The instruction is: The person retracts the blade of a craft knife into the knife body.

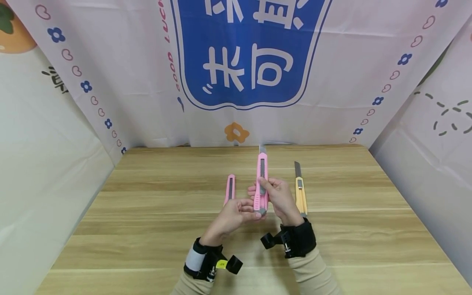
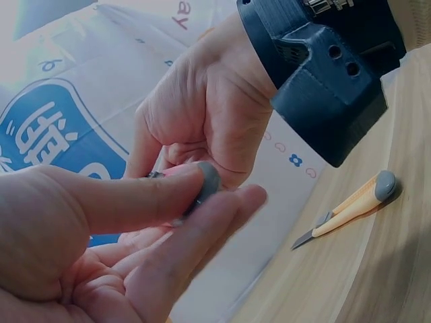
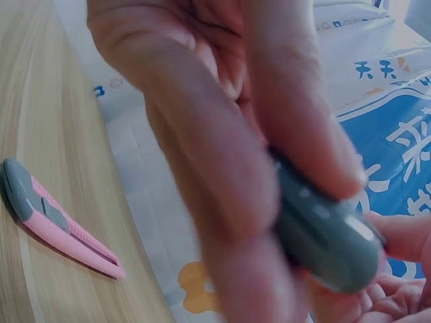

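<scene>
A pink utility knife (image 1: 262, 164) is held up between both hands, its blade end pointing away and a short length of blade showing at the tip. My left hand (image 1: 233, 215) pinches the grey end cap (image 2: 211, 183) between thumb and fingers. With its thumb on the grey slider, my right hand (image 1: 283, 200) grips the knife's body from the right side. A second pink utility knife (image 1: 229, 188) lies on the table beyond the left hand, partly hidden by it. To the right of the right hand lies a yellow utility knife (image 1: 300, 194) with its blade out.
The wooden table (image 1: 147, 229) ends at a hanging printed cloth (image 1: 147, 82) at the back. Pale cloth walls (image 1: 33, 164) stand along both sides. Each wrist wears a black strap with a small camera (image 1: 234, 265).
</scene>
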`<state>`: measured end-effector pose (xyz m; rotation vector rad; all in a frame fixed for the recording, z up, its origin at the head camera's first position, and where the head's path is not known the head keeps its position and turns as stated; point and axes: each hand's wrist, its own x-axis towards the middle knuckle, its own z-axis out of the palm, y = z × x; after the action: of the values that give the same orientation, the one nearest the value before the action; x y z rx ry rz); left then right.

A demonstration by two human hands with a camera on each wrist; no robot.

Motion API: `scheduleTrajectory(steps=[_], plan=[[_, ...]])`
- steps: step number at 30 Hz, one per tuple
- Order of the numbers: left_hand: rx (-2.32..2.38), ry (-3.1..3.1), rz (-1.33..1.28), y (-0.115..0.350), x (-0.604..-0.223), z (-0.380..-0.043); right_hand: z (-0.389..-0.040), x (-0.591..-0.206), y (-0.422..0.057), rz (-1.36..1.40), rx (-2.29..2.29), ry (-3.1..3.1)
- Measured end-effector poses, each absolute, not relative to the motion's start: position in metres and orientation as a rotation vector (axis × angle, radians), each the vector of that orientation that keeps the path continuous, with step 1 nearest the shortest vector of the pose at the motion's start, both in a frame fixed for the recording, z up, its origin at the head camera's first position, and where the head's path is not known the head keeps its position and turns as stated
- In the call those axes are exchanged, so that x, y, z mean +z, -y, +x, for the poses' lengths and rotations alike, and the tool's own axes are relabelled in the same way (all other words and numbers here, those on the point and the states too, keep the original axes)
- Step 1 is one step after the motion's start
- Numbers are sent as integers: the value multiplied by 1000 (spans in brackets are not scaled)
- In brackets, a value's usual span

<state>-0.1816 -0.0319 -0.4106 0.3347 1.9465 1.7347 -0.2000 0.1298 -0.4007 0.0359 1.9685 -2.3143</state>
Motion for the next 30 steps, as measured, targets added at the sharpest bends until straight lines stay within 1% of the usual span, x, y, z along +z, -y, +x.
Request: scheduleTrajectory(steps=[8, 19, 30], plan=[[1742, -1920, 330, 33, -412, -182, -200, -399, -130, 55, -2285, -1974], [1753, -1977, 345, 33, -413, -184, -199, -398, -127, 195, -2219, -2024], [1745, -1949, 361, 33, -412, -183, -199, -400, -127, 121, -2264, -2074]])
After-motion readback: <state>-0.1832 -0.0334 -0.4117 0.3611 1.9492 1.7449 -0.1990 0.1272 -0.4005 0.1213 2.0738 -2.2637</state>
